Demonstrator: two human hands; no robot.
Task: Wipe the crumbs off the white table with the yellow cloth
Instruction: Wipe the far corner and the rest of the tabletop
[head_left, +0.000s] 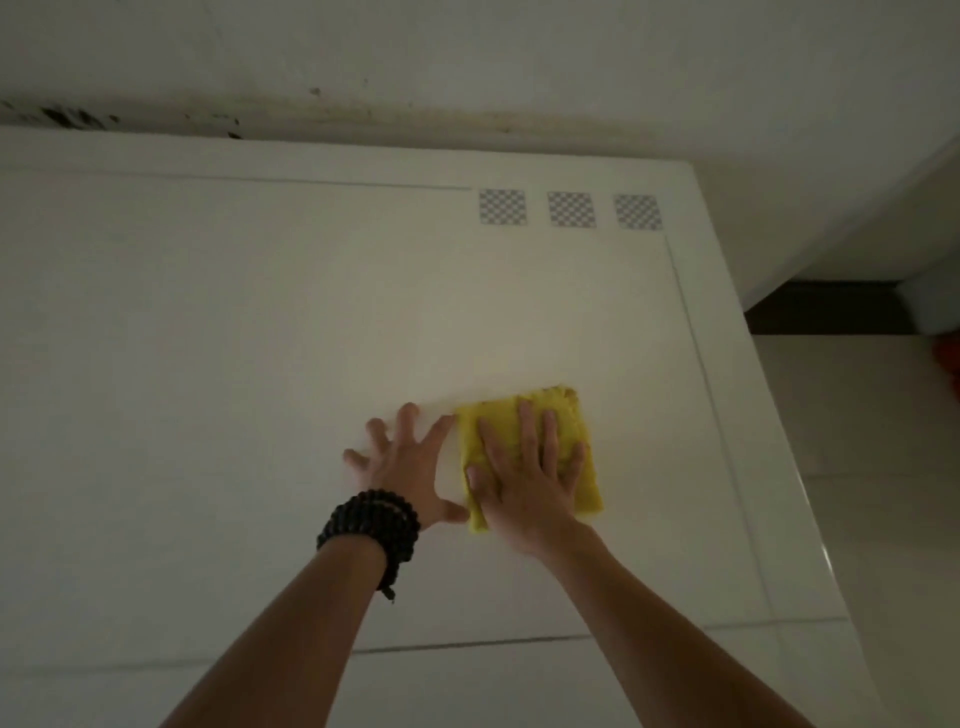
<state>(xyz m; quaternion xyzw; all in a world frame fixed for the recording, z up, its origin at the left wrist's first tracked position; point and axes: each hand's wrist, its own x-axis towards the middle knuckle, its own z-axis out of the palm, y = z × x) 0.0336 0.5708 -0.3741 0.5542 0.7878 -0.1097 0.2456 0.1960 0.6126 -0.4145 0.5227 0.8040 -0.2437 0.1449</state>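
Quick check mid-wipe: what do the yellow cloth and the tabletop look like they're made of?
Yellow cloth: seemingly soft woven or microfibre fabric, matte, folded; its edges look nubbly and dark specks cling to it. White table: hard and smooth, probably lacquered or laminated board, with a faint sheen and thin inset seam lines.

Both hands flat, fingers spread, L hand, R hand

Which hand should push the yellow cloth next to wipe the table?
Probably the right hand. It already lies flat on the yellow cloth, fingers spread over it. The left hand rests on the bare white table beside the cloth, only near its edge.
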